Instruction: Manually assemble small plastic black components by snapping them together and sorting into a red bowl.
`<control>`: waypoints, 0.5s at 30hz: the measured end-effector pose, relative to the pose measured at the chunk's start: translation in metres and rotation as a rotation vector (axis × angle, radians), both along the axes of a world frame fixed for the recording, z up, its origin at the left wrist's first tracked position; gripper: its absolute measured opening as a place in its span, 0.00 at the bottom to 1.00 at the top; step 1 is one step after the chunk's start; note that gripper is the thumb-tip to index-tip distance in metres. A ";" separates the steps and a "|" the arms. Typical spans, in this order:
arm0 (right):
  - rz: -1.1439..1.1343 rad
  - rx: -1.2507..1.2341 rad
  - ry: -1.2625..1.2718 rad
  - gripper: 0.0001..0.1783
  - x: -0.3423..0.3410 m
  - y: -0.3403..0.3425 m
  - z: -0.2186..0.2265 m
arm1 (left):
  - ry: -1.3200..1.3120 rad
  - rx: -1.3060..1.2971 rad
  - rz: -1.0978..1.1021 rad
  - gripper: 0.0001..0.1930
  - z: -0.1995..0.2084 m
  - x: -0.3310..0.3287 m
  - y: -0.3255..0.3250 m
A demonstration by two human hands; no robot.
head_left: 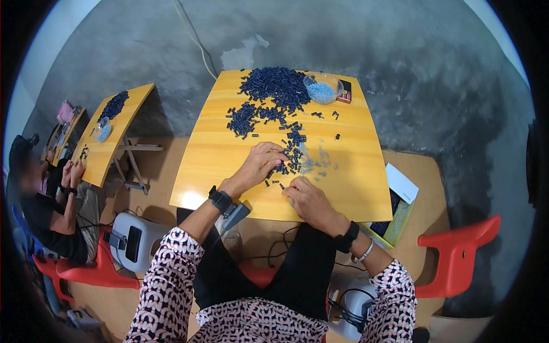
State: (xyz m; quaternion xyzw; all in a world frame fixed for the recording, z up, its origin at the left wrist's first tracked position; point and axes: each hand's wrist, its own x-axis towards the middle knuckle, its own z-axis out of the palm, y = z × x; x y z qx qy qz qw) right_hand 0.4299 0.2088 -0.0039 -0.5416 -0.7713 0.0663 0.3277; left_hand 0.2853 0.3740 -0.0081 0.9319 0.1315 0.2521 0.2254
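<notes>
Mottled grey wall (394, 51) — tan floor (433, 194) — red chair (457, 243) at right.

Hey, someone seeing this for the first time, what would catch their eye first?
Probably the big dark heap at the far edge of the yellow table, with a clear bowl of light-blue bits to its right. Nearer, the left hand and right hand are among small scattered pieces. A bright red chair stands at the right.

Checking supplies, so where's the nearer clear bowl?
In the head view, the clear bowl stands far right on the yellow table, between the large dark pile and the red-and-black box.
</notes>
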 end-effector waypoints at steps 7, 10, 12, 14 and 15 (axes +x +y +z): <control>-0.011 0.005 0.029 0.10 0.016 0.002 -0.004 | -0.053 -0.140 0.133 0.26 0.011 -0.035 -0.010; -0.009 0.028 0.025 0.10 0.019 0.001 0.000 | 0.022 0.005 0.137 0.42 0.013 -0.043 -0.020; -0.015 0.046 0.013 0.11 0.020 0.000 0.004 | 0.153 0.077 0.148 0.55 0.013 -0.040 -0.028; -0.029 0.032 -0.016 0.11 0.022 0.000 0.007 | 0.199 0.105 0.184 0.55 0.017 -0.033 -0.041; -0.026 0.035 -0.016 0.11 0.023 -0.001 0.008 | 0.246 0.130 0.218 0.55 0.018 -0.029 -0.047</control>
